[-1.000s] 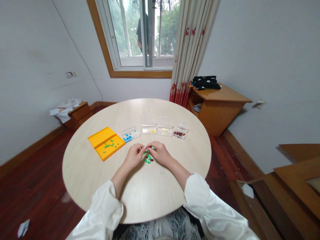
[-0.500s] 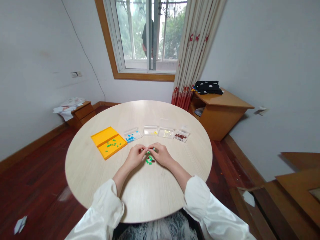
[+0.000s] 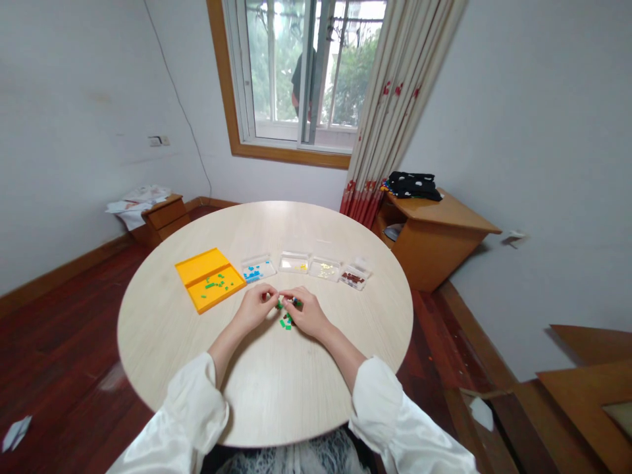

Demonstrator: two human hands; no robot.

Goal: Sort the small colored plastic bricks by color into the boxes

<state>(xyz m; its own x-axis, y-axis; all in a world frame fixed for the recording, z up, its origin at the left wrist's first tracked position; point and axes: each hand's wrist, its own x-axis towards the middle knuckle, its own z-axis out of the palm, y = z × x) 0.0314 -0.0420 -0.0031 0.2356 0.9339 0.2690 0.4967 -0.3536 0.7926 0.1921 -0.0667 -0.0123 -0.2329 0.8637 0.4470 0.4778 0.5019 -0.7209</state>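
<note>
My left hand (image 3: 257,307) is closed, thumb and index finger pinched together over the table; a dark reddish bit shows by its fingertips. Across from it, my right hand (image 3: 306,311) curls its fingers around small building bricks (image 3: 296,303) in green, dark and white, mostly hidden by the fingers. The fingertips of both hands almost meet. Just below them lie loose green bricks (image 3: 286,324) with some brown ones. How the held bricks fit together cannot be made out.
On the round table (image 3: 276,388), an open yellow case (image 3: 200,264) holds green bricks. Clear trays hold blue bricks (image 3: 253,273), a few yellow pieces (image 3: 303,267), pale yellow pieces (image 3: 326,270) and brown bricks (image 3: 353,279). A wooden cabinet (image 3: 434,230) stands behind on the right.
The head view has shifted slightly, so the table sits further left. My right fingers have moved over the bricks, and more of the dark and white pieces show beneath them.
</note>
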